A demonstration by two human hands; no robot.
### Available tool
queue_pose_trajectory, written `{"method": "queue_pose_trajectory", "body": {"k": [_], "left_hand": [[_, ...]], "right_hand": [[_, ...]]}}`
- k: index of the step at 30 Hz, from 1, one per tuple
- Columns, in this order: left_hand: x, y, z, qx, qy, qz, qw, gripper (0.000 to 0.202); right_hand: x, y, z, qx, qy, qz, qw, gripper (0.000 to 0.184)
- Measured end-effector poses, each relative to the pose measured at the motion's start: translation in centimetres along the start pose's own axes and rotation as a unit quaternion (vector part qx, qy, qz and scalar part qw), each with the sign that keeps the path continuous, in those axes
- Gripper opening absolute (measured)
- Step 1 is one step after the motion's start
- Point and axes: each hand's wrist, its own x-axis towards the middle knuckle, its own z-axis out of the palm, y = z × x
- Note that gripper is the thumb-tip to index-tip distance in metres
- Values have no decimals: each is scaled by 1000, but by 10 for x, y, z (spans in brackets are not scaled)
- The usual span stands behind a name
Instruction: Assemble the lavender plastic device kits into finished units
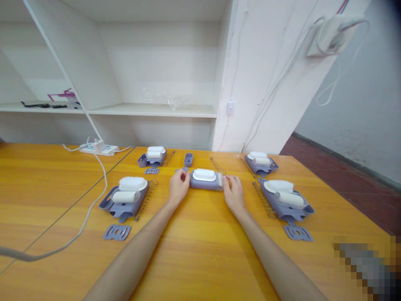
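Observation:
In front of me lies a grey-purple plastic housing (206, 184) with a white oval brush-like piece (204, 174) on top. A whitish end part (220, 180) shows at its right side. My left hand (179, 186) has its fingers curled and closed against the housing's left end. At the opposite end, my right hand (233, 192) grips with thumb and bent fingers by the whitish part. Just behind stand a small grey-purple cup (188, 159) and a coil spring (217, 166). A flat slotted plate is partly hidden behind my left fingers.
Similar part sets sit at front left (127, 198), back left (154, 156), back right (260, 163) and front right (285, 200), with springs and slotted plates (117, 232). A white cable (94, 200) crosses the left table from a power strip (99, 148). White shelving (156, 109) stands behind.

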Motion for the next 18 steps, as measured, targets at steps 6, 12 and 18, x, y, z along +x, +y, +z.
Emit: {"method": "queue_pose_trajectory", "body": {"k": [6, 12, 18], "left_hand": [[0, 0, 0, -2, -1, 2, 1000, 24], [-1, 0, 0, -2, 3, 0, 1000, 24], [0, -1, 1, 7, 4, 3, 1000, 24]], "right_hand": [[0, 1, 1, 6, -3, 6, 1000, 31], [1, 1, 0, 6, -6, 10, 1000, 33], [0, 0, 0, 2, -11, 8, 1000, 32]]}}
